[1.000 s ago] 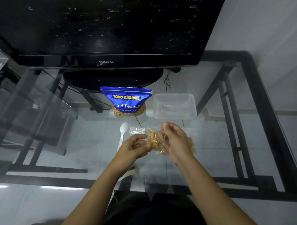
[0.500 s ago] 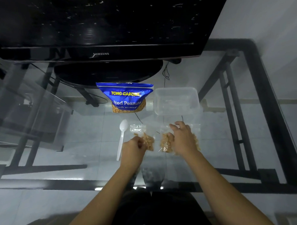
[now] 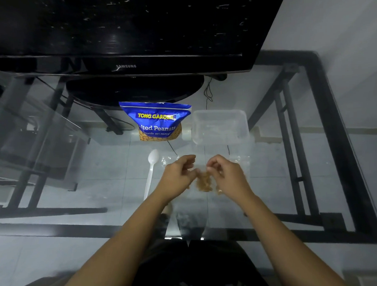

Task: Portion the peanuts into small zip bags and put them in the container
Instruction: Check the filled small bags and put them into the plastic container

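Note:
A small clear zip bag with peanuts in it hangs between my hands just above the glass table. My left hand pinches its top edge from the left. From the right, my right hand pinches the same edge with thumb and fingertips. More peanuts show under my right hand. The blue salted-peanuts pouch stands behind my hands. To the pouch's right sits the clear plastic container; I cannot tell what is in it.
A white plastic spoon lies left of my left hand. Clear zip bags lie behind my left hand and to the right of my right hand. A black TV on its stand fills the back of the glass table.
Half a second ago my hands were apart, each on its own peanut bag. They have come together, and both now pinch the top of one bag.

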The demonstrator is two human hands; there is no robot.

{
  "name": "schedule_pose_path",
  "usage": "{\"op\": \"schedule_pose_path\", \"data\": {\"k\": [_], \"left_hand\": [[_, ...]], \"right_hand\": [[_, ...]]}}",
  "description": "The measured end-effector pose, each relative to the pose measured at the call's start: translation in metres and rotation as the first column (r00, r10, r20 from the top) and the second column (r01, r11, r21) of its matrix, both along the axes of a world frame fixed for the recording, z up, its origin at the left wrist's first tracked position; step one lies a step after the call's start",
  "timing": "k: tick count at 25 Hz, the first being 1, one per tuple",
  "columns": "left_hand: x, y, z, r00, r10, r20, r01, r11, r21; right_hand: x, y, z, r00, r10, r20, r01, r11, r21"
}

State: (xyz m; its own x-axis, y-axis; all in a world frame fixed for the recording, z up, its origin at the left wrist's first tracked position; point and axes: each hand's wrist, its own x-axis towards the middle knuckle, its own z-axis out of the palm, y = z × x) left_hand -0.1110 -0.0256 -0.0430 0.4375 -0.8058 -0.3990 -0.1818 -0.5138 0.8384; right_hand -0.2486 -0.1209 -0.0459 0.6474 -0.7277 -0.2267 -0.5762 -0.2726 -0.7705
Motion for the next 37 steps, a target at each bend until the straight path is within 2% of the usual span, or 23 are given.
{"op": "schedule_pose_path", "data": {"k": [5,9,12,14,17,22,27,32,37], "left_hand": [[-0.009,0.000,0.007,1.000,-0.002,-0.025,0.000,0.994,-0.107],[-0.010,-0.003,0.025,0.975,0.103,-0.196,-0.137,0.976,-0.169],[-0.015,-0.006,0.037,0.969,0.124,-0.212,-0.166,0.966,-0.196],[-0.018,-0.008,0.042,0.977,0.156,-0.143,-0.184,0.961,-0.205],[-0.019,-0.010,0.048,0.984,0.162,-0.076,-0.176,0.954,-0.241],[-0.021,-0.015,0.060,0.976,0.023,0.217,0.031,0.970,-0.242],[-0.025,-0.019,0.065,0.926,-0.027,0.376,0.108,0.975,-0.195],[-0.015,-0.012,0.063,0.916,-0.013,0.402,0.090,0.981,-0.174],[-0.015,-0.004,0.058,0.937,0.006,0.351,0.047,0.989,-0.141]], "right_hand": [[-0.006,0.005,0.020,0.966,-0.202,0.161,0.166,0.963,0.213],[-0.006,0.007,0.030,0.843,-0.446,0.301,0.248,0.818,0.519],[-0.003,0.015,0.037,0.761,-0.559,0.330,0.298,0.752,0.588],[-0.002,0.018,0.039,0.733,-0.590,0.339,0.350,0.754,0.556],[-0.002,0.018,0.041,0.753,-0.560,0.347,0.376,0.798,0.471],[-0.006,0.020,0.051,0.829,-0.427,0.361,0.353,0.900,0.256],[-0.005,0.018,0.053,0.877,-0.376,0.301,0.370,0.926,0.078],[-0.006,0.013,0.059,0.894,-0.341,0.292,0.337,0.939,0.063],[-0.012,0.016,0.054,0.896,-0.357,0.263,0.336,0.934,0.124]]}}
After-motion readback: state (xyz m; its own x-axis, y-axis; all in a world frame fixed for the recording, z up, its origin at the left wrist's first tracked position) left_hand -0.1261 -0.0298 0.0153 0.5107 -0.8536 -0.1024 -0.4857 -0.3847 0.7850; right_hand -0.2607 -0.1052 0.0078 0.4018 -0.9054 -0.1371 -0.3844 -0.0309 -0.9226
